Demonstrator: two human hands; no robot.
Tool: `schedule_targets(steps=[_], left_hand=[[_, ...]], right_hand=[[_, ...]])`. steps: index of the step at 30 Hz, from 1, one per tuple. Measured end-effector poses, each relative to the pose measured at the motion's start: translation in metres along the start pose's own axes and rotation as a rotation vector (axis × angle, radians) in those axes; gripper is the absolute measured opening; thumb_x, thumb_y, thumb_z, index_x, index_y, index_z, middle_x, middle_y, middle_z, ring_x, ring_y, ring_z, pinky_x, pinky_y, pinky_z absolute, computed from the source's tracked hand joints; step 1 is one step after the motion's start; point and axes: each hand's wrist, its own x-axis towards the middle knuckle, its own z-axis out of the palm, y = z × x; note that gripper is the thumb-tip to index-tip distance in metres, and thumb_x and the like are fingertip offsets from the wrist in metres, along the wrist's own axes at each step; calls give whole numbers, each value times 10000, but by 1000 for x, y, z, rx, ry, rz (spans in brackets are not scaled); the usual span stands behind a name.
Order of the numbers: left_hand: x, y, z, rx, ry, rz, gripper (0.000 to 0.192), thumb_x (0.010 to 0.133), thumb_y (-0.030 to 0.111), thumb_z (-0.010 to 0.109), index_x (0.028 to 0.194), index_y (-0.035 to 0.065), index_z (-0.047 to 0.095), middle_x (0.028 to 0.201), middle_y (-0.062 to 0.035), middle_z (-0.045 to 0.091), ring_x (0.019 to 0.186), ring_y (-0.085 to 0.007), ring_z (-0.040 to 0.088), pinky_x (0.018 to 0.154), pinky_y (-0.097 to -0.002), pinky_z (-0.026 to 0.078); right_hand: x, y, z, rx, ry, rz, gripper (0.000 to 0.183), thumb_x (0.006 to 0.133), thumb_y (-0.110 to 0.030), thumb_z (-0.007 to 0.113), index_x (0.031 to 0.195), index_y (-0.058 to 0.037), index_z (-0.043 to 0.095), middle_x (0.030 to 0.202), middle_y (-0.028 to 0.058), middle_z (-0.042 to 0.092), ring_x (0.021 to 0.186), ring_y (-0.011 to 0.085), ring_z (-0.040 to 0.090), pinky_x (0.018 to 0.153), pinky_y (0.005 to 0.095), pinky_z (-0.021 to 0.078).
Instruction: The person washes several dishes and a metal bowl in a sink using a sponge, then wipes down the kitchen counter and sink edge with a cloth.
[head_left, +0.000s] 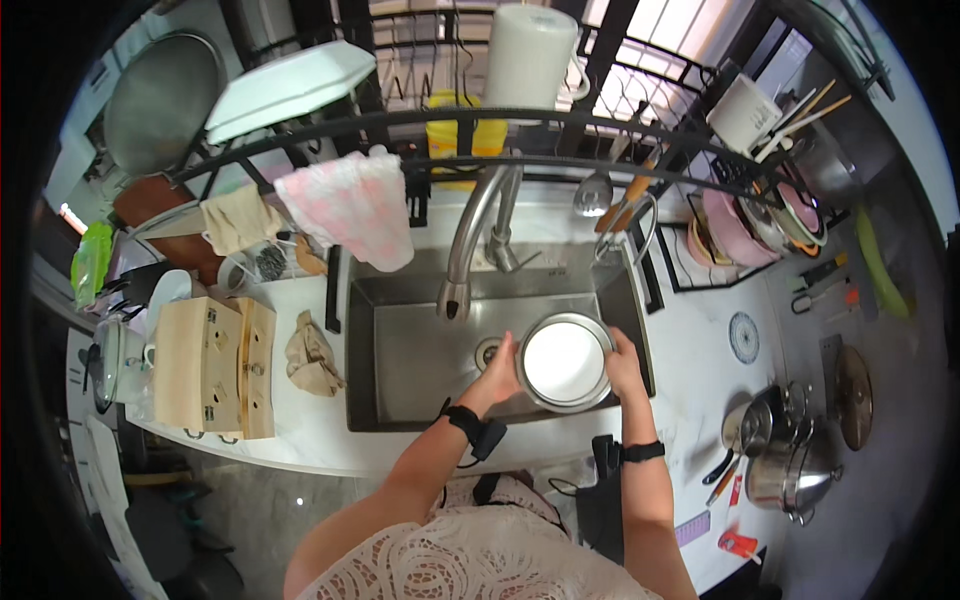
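A round metal pot (566, 364) with a bright white content or interior is held between both hands over the right part of the stainless steel sink (420, 360). My left hand (501, 375) grips the pot's left side, near the sink drain (489, 351). On the opposite side my right hand (624, 365) holds the rim. Whether the white is rice, liquid or bare interior cannot be told. The curved steel faucet (469, 240) stands behind the sink, its spout up and left of the pot; no water is seen running from it.
A black metal rack (525, 114) spans above the sink, with a pink and white towel (352, 199) hanging from it. Left on the counter are a crumpled beige cloth (311, 358) and a wooden box (199, 360). A steel steamer pot (791, 469) stands at the right.
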Motion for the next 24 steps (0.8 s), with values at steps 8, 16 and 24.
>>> schedule_targets(steps=[8,16,24], left_hand=[[-35,2,27,-58,-81,148,599,882,523,420,1286,81,420,1295,-105,447,1162,-254,458,964,-398,381],[-73,-3,39,-96,-71,343,598,894,516,366,1305,83,386,1302,-109,442,1180,-277,446,980,-426,375],[-89,-12,35,-50,150,469,576,905,506,363,1289,79,403,1290,-104,460,1176,-246,455,980,-389,379]], right_hand=[[-11,5,19,392,-104,189,402,827,-31,494,1225,9,455,1096,164,561,1016,219,528,884,296,402],[-55,-70,19,-412,132,-466,289,743,-234,682,875,-27,529,907,199,497,904,369,492,807,412,430],[-34,-76,32,-811,-89,-402,229,699,-173,633,797,2,521,720,232,608,697,413,598,624,492,472]])
